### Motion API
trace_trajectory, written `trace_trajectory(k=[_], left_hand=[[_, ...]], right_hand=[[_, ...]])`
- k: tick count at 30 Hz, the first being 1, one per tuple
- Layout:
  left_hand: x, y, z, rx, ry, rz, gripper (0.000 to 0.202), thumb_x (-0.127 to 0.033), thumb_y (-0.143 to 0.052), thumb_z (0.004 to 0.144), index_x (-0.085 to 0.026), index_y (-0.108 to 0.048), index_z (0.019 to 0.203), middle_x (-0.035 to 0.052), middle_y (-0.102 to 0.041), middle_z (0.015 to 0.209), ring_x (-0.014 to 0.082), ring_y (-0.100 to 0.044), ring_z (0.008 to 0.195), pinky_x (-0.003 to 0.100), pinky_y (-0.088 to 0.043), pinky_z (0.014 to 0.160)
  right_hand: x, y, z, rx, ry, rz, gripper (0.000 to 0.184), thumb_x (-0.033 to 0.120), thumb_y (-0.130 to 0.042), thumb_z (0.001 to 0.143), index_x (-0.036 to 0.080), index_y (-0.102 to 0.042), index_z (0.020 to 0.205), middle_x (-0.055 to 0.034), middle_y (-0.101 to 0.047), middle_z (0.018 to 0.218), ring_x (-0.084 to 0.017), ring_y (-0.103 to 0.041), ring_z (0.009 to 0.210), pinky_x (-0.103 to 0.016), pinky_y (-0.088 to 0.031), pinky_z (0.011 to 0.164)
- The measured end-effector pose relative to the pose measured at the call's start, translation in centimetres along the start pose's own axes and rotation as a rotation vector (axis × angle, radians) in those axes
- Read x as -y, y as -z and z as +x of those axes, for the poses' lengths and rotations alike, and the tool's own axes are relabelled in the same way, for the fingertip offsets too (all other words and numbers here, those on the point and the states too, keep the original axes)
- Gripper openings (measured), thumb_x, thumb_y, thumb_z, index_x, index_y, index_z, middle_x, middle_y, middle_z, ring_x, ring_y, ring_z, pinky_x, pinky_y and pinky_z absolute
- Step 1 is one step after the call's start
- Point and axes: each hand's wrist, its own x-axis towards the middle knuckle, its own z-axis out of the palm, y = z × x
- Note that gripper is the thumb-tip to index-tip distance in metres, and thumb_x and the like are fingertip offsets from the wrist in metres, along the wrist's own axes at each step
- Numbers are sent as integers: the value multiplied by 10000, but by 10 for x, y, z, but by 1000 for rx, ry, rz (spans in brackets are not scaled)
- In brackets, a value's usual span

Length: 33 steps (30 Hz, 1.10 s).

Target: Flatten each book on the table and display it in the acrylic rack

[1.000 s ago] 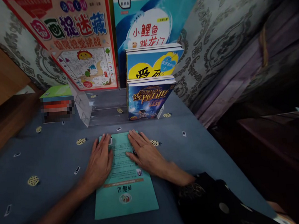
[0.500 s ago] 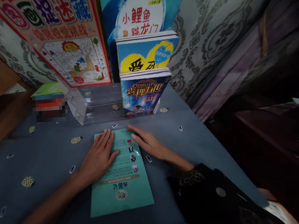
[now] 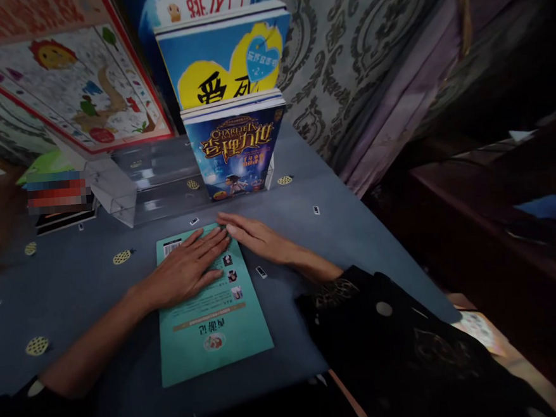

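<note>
A thin teal book (image 3: 212, 359) lies closed on the blue table, its printed text upside down to me. Across its upper part my left hand (image 3: 184, 269) rests flat, fingers stretched toward the book's far right corner. A barcode shows at the far left corner, above that hand. My right hand (image 3: 261, 238) lies at the book's far right edge, fingers extended, their tips at the corner close to the left fingertips. Neither hand wraps around anything.
Beyond the book, a clear plastic rack (image 3: 129, 193) holds upright books, including a dark blue book (image 3: 236, 154) and a yellow-and-blue book (image 3: 220, 60). A small stack of books (image 3: 64, 220) lies at the left. The table's right edge (image 3: 394, 232) slopes toward me.
My left hand has slid right across the book, uncovering the barcode, and its fingertips are now near my right hand's. The view has shifted, so everything appears further left.
</note>
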Motion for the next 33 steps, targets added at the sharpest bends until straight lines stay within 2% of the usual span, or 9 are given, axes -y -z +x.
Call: trace_trajectory(k=[3,8,13,17,19,22,29,33], left_hand=[[-6,2,0,34,-43,-27,583,-528,-259,1037,-279,-198,1562,8,-184,1626,218,-186,1498,465,-115,1241],[-21,4,-3,28,-127,-79,514,-469,-329,1042,-332,-272,1533,-13,-289,1594,227,-245,1481,500,-139,1234],[-34,4,-6,47,-170,-69,491,-462,-316,1046,-316,-333,1514,6,-308,1584,226,-243,1481,512,-136,1232],[-38,-3,-7,12,-163,-12,485,-451,-285,1054,-271,-388,1493,18,-366,1559,200,-272,1473,483,-151,1234],[-38,-7,-9,-25,-109,12,487,-426,-268,1060,-249,-380,1499,28,-394,1546,188,-302,1463,462,-183,1231],[-35,-12,-16,-105,60,30,501,-414,-259,1059,-241,-338,1523,46,-381,1556,196,-319,1457,455,-230,1219],[-15,-19,-49,-293,471,51,586,-499,-244,1038,-191,-312,1533,106,-351,1573,258,-281,1472,523,-237,1202],[-6,-19,-61,-333,532,-12,621,-530,-239,1029,-153,-355,1508,119,-361,1567,271,-281,1469,501,-299,1180]], right_hand=[[0,-1,-1,1,28,-70,505,447,-327,1034,181,-418,1453,-91,-528,1465,-206,-486,1356,-458,-376,1148],[2,-3,-4,-4,63,-161,488,452,-319,1036,221,-433,1451,-63,-519,1475,-206,-473,1364,-448,-365,1148],[1,-7,-4,-7,71,-231,495,455,-312,1039,219,-435,1457,-61,-509,1484,-209,-463,1371,-437,-365,1145],[-1,-11,-7,-21,88,-290,464,419,-310,1046,252,-432,1461,-42,-500,1493,-206,-413,1408,-456,-322,1168],[-2,-13,-8,-21,104,-312,459,397,-309,1048,241,-429,1462,-54,-499,1493,-208,-400,1418,-470,-309,1175],[-2,-14,-8,-24,134,-336,447,365,-333,1045,229,-432,1459,-70,-507,1485,-215,-406,1414,-483,-310,1173],[-2,-14,-7,-3,151,-401,450,307,-422,1024,221,-415,1465,-94,-498,1489,-230,-381,1429,-507,-319,1167],[-2,-19,-8,-11,164,-497,433,281,-446,1013,226,-447,1443,-103,-482,1500,-236,-375,1432,-515,-325,1160]])
